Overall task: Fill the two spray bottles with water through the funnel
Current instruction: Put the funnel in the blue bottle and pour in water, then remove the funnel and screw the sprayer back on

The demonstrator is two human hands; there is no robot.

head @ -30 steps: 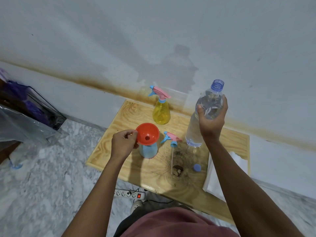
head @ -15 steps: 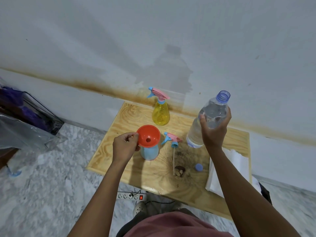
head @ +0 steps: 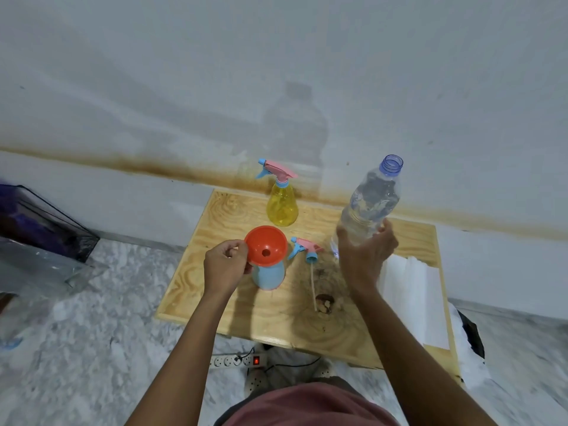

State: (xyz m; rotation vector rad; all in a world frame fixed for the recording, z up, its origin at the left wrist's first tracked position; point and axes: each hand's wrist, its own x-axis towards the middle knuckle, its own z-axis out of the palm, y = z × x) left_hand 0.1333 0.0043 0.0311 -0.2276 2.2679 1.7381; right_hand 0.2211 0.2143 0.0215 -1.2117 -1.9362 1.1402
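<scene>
An orange funnel sits in the neck of the light blue spray bottle on the wooden table. My left hand pinches the funnel's left rim. The blue bottle's pink and blue spray head lies beside it with its tube pointing toward me. The yellow spray bottle stands at the back with its head on. My right hand wraps loosely around the lower part of an uncapped clear water bottle, whose base is hidden behind the hand.
A white folded sheet lies on the table's right side. A power strip with a lit switch sits on the marble floor under the near edge. A dark wire bin stands at the left. The stained wall is right behind the table.
My right hand has slid from the water bottle's upper part down to its lower part, fingers looser. The bottle has shifted slightly right. My left hand stays on the funnel.
</scene>
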